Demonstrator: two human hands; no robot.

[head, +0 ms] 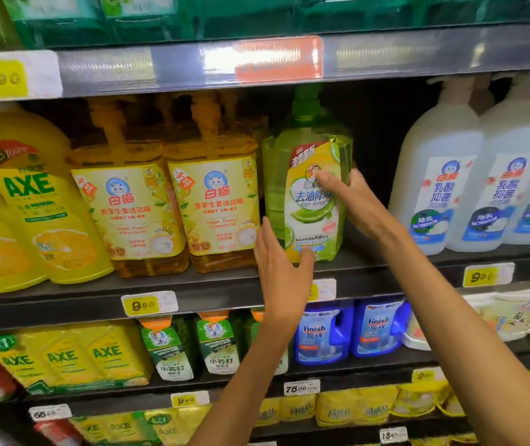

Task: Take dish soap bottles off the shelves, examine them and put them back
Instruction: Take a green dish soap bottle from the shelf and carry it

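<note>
Green translucent pump bottle (305, 188) upright on shelf (192, 288); right hand (350, 201) grips side, left hand (281, 268) flat against base.

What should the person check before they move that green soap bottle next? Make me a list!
1. Right hand on the green dish soap bottle: ok, thumb on the label, fingers round its right side.
2. Left hand supporting it: ok, fingers straight against the lower left corner, thumb on the bottom of the label.
3. Bottle upright: ok, green pump on top, only a slight tilt.
4. Base resting on the shelf: cannot tell, the left hand covers part of it.
5. Room on the right: ok, a dark gap before the white bottle.
6. Room on the left: not ok, the yellow ginger soap bottle stands very close.
</note>
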